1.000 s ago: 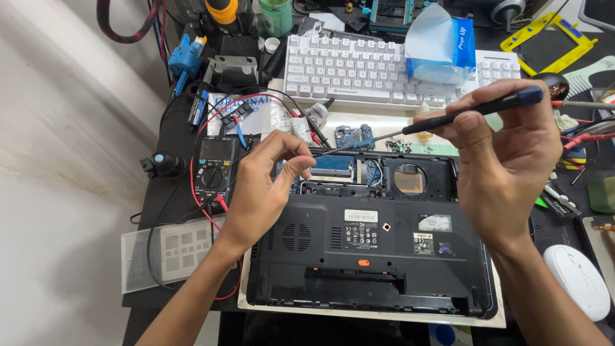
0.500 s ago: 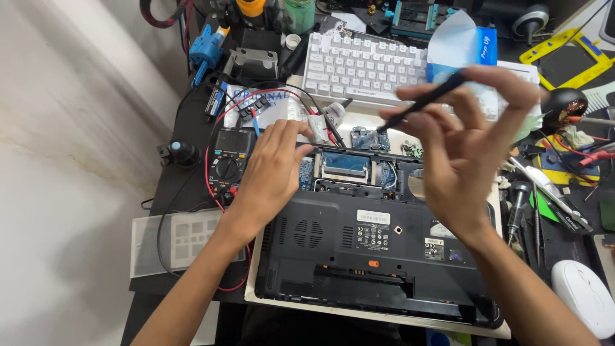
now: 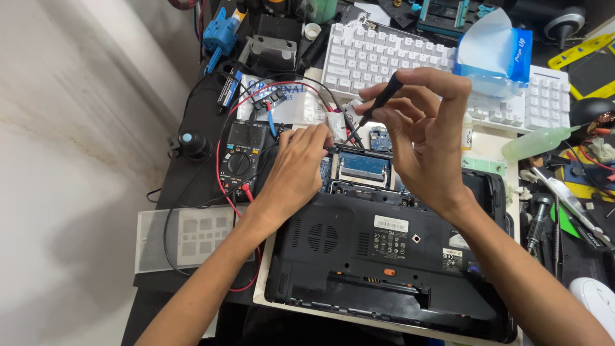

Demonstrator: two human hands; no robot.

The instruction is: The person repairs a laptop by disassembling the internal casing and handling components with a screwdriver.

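A black laptop [image 3: 384, 256] lies upside down with its memory bay [image 3: 362, 168] uncovered at the far edge. My left hand [image 3: 296, 170] rests on the laptop's far left corner, fingertips pinched at the bay's left edge; what they pinch is too small to tell. My right hand [image 3: 423, 138] hovers above the bay and grips a thin black screwdriver [image 3: 379, 100], tilted, tip pointing down-left toward the bay.
A black multimeter [image 3: 242, 157] with red and black leads lies left of the laptop. A white keyboard [image 3: 410, 61] and a blue tissue pack [image 3: 496, 51] sit behind. Loose tools [image 3: 551, 211] and a white mouse [image 3: 592, 298] are right, a clear plastic tray [image 3: 186, 238] left.
My right hand has swung left and nearer the bay, turning the screwdriver from pointing sideways to pointing down-left. My left hand has stayed at the bay's left edge.
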